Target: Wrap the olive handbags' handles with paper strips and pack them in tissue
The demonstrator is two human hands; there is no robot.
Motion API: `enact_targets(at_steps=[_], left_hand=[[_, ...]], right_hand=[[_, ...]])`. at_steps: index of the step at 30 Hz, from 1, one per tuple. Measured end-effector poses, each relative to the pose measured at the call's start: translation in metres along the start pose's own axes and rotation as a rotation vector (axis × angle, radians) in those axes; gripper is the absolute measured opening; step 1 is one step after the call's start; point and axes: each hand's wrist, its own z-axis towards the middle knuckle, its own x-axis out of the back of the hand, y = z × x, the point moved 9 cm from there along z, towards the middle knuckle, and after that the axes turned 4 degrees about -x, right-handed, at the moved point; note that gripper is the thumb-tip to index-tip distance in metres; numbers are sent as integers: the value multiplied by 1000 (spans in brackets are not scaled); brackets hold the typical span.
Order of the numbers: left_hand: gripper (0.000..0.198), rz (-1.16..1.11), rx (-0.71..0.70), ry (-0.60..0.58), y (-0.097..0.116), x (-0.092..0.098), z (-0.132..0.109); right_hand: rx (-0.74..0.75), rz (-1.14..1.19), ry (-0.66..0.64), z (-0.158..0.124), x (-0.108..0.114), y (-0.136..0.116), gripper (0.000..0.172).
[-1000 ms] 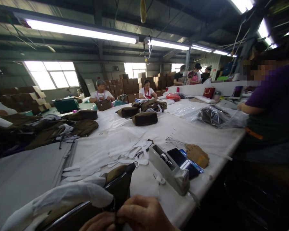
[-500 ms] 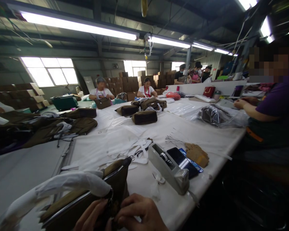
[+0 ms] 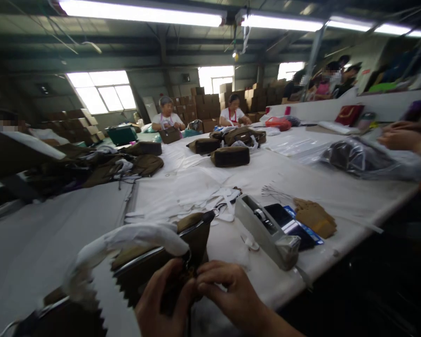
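Pinching together at the near end of a brown handbag (image 3: 196,236), both of the person's hands are closed on it low in the view. The left hand (image 3: 164,299) has its fingers curled round the bag's corner, and the right hand (image 3: 231,292) meets it from the other side with thumb and forefinger nipped tight just under the spot where the handle joins. What sits between the fingertips is too dark and blurred to make out. The bag lies at the front edge of the white-covered worktop (image 3: 56,234), its metal-trimmed top edge slanting away from the hands. Its handle is wrapped in white paper (image 3: 133,236) and arches over to the left.

Just to the right of the bag stands a grey tape dispenser (image 3: 266,229), with a black phone (image 3: 287,223) beside it and a small heap of brown tags (image 3: 314,217) next to that. Loose white paper strips (image 3: 210,201) lie scattered behind the bag. Farther up the worktop sit more brown bags (image 3: 229,156), and at the right a co-worker's hand (image 3: 402,138) rests by a bag in clear plastic (image 3: 358,159). Two seated workers (image 3: 166,119) face this way at the far end, in front of stacked cardboard boxes (image 3: 196,100)
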Motion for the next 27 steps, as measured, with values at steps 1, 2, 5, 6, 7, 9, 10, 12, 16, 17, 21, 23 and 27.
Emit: enact_targets(at_steps=[1, 2, 5, 6, 7, 9, 10, 12, 16, 17, 21, 23, 27], left_hand=[[29, 14, 2, -28, 4, 1, 2], [27, 26, 2, -51, 8, 1, 4], [22, 30, 52, -75, 9, 4, 8], [22, 21, 84, -78, 7, 5, 8], [23, 7, 112, -87, 6, 4, 8], [25, -27, 160, -116, 2, 2, 7], [27, -45, 175, -130, 1, 1, 7], [28, -75, 190, -151, 0, 0, 7], [29, -71, 182, -156, 0, 1, 9], [29, -66, 181, -153, 0, 1, 10], [28, -67, 149, -149, 5, 1, 12], [27, -69, 122, -148, 9, 2, 13], [27, -108, 125, -144, 11, 4, 14]], right_hand=[[1, -24, -11, -1, 0, -1, 13], [11, -64, -3, -1, 4, -2, 13], [109, -247, 118, -3, 24, -7, 13], [164, -316, 155, -5, 30, -10, 14], [225, -386, 179, -7, 34, -13, 16], [328, -535, 198, -11, 36, -19, 21], [366, -609, 202, -13, 35, -22, 22], [417, -740, 212, -14, 31, -27, 21], [431, -901, 225, -10, 19, -34, 19], [429, -921, 224, -9, 17, -36, 19], [443, -991, 215, -7, 11, -43, 19], [447, -1021, 211, -8, 9, -46, 20], [440, -1044, 203, -9, 6, -51, 21]])
